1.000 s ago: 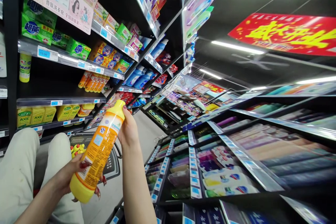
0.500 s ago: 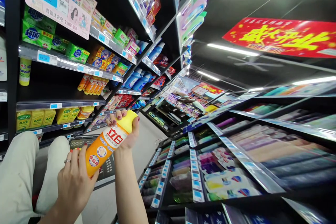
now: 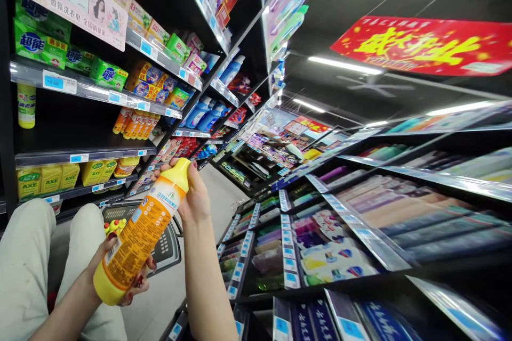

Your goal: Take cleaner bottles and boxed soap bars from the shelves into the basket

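Note:
An orange bottle with a yellow cap and yellow base is held slanted in front of me, its printed back label facing me. My left hand cups the bottom end, fingers wrapped round it. My right hand grips the capped top end. My knees in light trousers are at the lower left, with a dark shopping basket behind the bottle holding some yellow-capped items.
Black store shelves on the left carry soap packs, orange bottles and blue detergent. Shelves on the right hold tubes and packets with blue price tags. A narrow aisle floor runs between them. A red banner hangs above.
The bottle was turned in my hands: half a second ago its front label faced me and my left hand covered its lower half; now the back label shows and my left hand holds the base.

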Demonstrator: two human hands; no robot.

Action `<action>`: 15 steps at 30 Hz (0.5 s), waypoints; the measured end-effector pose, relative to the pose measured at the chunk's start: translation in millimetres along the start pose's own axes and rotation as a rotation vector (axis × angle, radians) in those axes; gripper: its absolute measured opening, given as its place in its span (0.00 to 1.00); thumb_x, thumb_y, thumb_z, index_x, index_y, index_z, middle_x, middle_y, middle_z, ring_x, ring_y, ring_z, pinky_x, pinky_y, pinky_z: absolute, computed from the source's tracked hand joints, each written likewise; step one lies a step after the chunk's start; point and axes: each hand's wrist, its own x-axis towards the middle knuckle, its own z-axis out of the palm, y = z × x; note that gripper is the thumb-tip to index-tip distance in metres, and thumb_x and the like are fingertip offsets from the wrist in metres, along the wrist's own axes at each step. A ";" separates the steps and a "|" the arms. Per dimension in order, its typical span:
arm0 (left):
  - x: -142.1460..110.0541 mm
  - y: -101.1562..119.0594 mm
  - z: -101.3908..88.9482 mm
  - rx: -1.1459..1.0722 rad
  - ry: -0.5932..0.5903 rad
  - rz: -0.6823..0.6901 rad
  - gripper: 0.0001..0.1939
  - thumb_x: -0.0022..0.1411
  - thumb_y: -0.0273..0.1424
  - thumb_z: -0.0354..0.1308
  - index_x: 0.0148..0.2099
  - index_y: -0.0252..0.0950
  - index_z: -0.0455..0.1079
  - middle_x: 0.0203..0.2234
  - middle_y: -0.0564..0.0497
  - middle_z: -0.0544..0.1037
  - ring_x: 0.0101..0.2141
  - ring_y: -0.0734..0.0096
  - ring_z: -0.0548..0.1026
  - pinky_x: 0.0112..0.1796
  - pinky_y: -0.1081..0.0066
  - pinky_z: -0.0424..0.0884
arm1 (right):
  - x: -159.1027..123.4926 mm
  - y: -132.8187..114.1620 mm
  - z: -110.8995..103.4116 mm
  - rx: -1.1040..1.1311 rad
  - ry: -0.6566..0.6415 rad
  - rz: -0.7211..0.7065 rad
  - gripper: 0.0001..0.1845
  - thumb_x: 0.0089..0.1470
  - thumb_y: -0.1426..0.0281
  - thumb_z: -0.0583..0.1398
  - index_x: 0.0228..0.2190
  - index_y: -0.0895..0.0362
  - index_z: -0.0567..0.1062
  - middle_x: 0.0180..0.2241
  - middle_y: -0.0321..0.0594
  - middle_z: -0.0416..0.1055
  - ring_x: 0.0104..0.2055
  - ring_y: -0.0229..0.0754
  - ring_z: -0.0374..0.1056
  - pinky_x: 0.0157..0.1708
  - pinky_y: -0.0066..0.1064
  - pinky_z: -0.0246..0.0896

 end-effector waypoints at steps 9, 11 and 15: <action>-6.3 31.6 -67.9 0.491 0.846 0.183 0.24 0.49 0.46 0.67 0.41 0.32 0.76 0.34 0.41 0.80 0.32 0.57 0.76 0.27 0.69 0.67 | -21.1 -30.6 -57.5 -0.802 0.027 -0.184 0.23 0.42 0.49 0.69 0.26 0.57 0.78 0.24 0.35 0.71 0.24 0.36 0.60 0.23 0.27 0.53; -8.2 40.7 -97.3 0.506 1.013 0.303 0.15 0.50 0.35 0.67 0.41 0.38 0.75 0.36 0.47 0.80 0.38 0.59 0.76 0.30 0.72 0.66 | -33.4 -21.5 -84.2 -1.129 0.038 -0.100 0.20 0.46 0.52 0.68 0.25 0.56 0.76 0.21 0.33 0.68 0.22 0.36 0.58 0.22 0.28 0.50; -10.9 36.3 -140.7 0.443 1.130 0.367 0.14 0.48 0.32 0.68 0.38 0.33 0.74 0.29 0.48 0.79 0.31 0.65 0.75 0.32 0.70 0.68 | -47.5 45.5 -153.6 -1.771 -0.041 0.347 0.15 0.57 0.57 0.60 0.34 0.57 0.74 0.24 0.38 0.73 0.28 0.42 0.69 0.30 0.31 0.56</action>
